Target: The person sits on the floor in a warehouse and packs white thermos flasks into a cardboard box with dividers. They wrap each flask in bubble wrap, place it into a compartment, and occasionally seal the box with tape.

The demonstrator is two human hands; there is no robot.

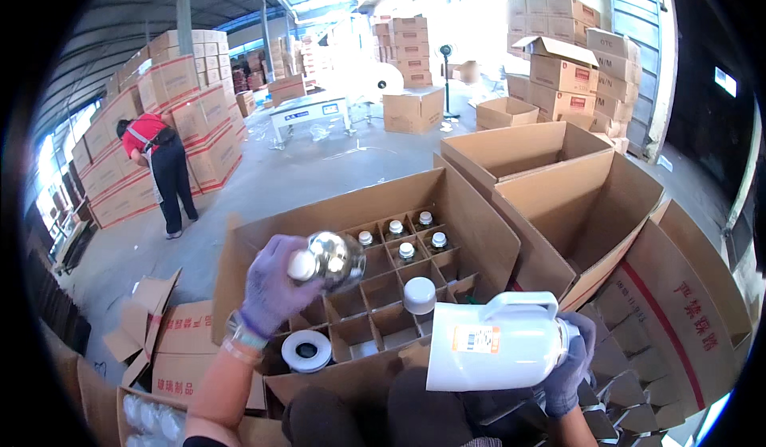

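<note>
My left hand (271, 283), in a lilac glove, is closed around the white-topped end of a shiny silver glass flask liner (338, 260), held tilted above a divided carton (359, 203). My right hand (571, 359), also gloved, grips one end of a white thermos jug (487, 347) that lies sideways in the air, its handle upward and a sticker on its side. Inside the carton, several liners with white tops (406, 251) stand in the far compartments. A white round cap (420, 295) and a white ring (306, 351) rest nearer to me on the dividers.
Open cartons (558, 207) stand to the right, and more cardboard dividers (630, 399) lie near my right arm. At the lower left are a flattened carton (183, 343) and a box of clear plastic (152, 419). A person in red (159, 156) bends beside stacked cartons (179, 88).
</note>
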